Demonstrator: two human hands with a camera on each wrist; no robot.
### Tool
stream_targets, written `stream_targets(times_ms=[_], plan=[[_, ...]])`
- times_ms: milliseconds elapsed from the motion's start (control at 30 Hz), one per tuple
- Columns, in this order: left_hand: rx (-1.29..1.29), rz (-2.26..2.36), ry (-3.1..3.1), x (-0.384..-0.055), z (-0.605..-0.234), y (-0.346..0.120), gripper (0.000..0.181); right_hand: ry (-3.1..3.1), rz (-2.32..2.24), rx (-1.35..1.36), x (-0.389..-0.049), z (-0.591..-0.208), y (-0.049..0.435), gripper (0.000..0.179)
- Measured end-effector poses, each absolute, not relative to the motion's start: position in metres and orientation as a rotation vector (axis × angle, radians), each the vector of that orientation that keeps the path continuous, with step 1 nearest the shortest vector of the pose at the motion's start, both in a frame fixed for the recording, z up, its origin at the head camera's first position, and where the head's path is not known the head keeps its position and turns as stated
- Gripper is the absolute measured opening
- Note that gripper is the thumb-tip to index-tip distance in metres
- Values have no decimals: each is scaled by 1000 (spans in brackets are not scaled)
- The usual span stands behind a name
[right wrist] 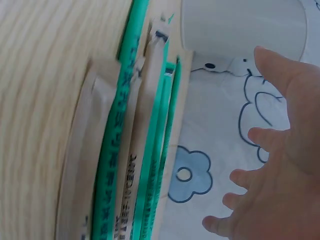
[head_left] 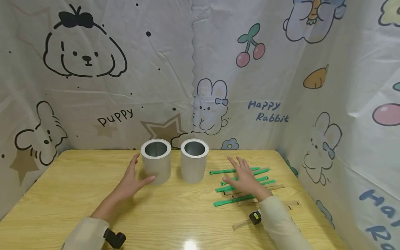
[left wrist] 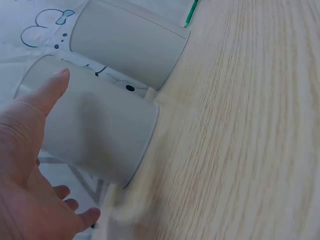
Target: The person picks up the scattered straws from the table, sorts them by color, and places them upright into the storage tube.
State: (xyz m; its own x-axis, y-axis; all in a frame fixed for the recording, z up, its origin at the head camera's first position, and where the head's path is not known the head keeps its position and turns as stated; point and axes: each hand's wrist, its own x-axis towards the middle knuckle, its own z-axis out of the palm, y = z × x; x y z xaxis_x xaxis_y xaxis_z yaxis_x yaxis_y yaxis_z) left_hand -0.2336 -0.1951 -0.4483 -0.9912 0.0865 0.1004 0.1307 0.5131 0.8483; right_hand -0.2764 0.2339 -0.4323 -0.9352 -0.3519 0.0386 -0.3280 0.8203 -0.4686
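Observation:
Two pale grey cylindrical containers stand upright side by side at the back of the table, their round tops uncovered. My left hand [head_left: 129,180] is at the left container [head_left: 157,170], thumb and fingers spread about its side; in the left wrist view the thumb overlaps its wall. The other container [head_left: 193,168] stands just to the right. My right hand [head_left: 247,178] hovers with spread fingers over a loose pile of narrow paper-wrapped sticks, some in green wrappers [head_left: 234,200], others in brown wrappers [right wrist: 90,150]. Nothing is held in either hand.
The light wood table [head_left: 175,215] meets a printed cloth curtain [head_left: 168,69] at its back and right side. One brown-wrapped stick [head_left: 240,225] lies nearer the front, below the right wrist. Small black devices [head_left: 115,238] are strapped to both wrists.

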Motion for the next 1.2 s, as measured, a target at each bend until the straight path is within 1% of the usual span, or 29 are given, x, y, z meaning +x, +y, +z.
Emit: stream_targets(times_ms=[167,333,467,700,900,1200], plan=[[-153,-1684,-2687,-245,-451,-191,116,2898,-818,-551,-282,-433,238,81],[-103,-1795,-2662,-258,-456,-191,124,2798,-964,-558,-295,-433,239,73],[-125,-1855,-2606,-266,-459,-192,128,2676,-1119,-487,-308,-432,241,66],[-206,-1966,-2536,-275,-469,-191,125,2599,-1191,-357,-328,-438,248,54],[-254,-1994,-2560,-281,-475,-191,130,2591,-1151,-362,-336,-443,250,41],[-217,-2033,-2616,-288,-477,-192,123,2612,-1090,-352,-343,-450,252,30]])
